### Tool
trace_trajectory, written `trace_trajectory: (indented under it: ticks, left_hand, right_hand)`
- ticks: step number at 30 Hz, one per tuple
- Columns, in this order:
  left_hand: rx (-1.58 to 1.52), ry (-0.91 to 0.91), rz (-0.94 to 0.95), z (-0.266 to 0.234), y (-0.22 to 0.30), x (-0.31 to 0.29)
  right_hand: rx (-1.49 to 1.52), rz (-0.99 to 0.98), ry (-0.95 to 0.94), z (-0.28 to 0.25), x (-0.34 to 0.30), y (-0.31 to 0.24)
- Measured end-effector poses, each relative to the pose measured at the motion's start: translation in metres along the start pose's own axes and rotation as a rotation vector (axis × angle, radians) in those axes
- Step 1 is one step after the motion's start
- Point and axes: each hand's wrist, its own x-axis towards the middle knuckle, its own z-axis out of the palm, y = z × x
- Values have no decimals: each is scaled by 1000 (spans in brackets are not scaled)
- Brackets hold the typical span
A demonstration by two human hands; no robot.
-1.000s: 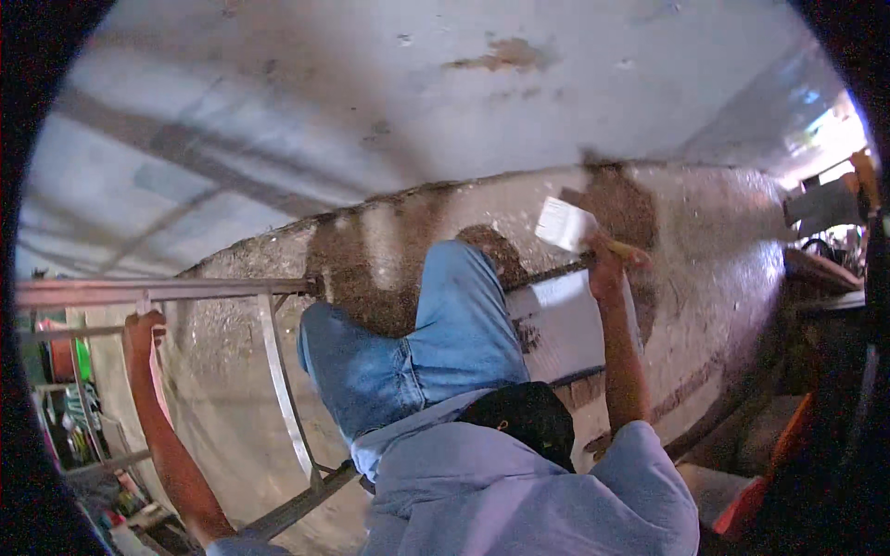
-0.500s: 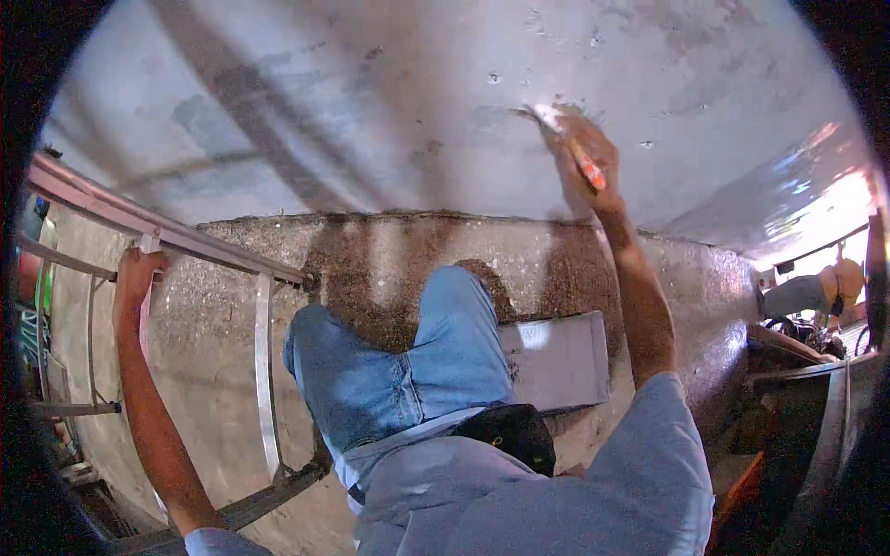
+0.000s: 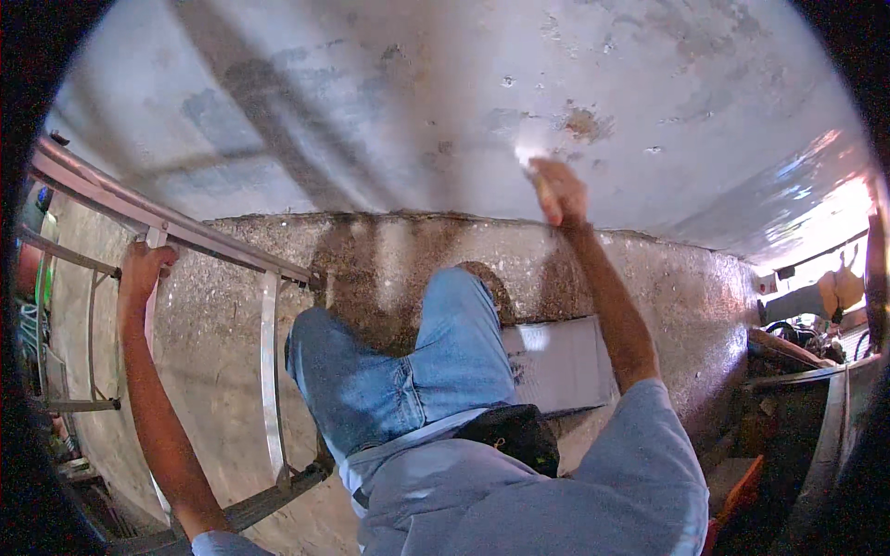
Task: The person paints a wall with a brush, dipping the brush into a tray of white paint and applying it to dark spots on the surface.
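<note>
My right hand (image 3: pixel 562 191) is raised in front of the grey wall (image 3: pixel 352 120), closed around a scraper-like tool (image 3: pixel 527 156). Its tip shines brightly beside the wall; motion blur hides its exact shape, and I cannot tell whether it touches the surface. A rough brownish patch (image 3: pixel 584 122) marks the wall up and right of this hand. On the left, my left hand (image 3: pixel 145 267) is wrapped around a crosspiece of a metal ladder (image 3: pixel 269 371), just below its long upper rail.
A flat whitish box or board (image 3: pixel 561 366) lies on the floor beside my bent knees (image 3: pixel 399 361). At the far right are another person (image 3: pixel 839 289) and a dark metal-edged structure (image 3: pixel 825 389). Speckled concrete (image 3: pixel 677 315) runs along the wall's foot.
My right hand has moved down and slightly left with the tool, uncovering the brownish patch. My left hand keeps its hold on the ladder.
</note>
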Motion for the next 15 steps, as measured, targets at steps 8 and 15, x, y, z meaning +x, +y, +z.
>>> trace_trajectory:
  ticks: [8, 15]
  left_hand:
    - [154, -152, 135, -4, -12, 5]
    - [51, -72, -3, -3, 1, -5]
  right_hand:
    - [-202, 425, 141, 3, 27, -27]
    - [-602, 38, -170, 22, 20, 7]
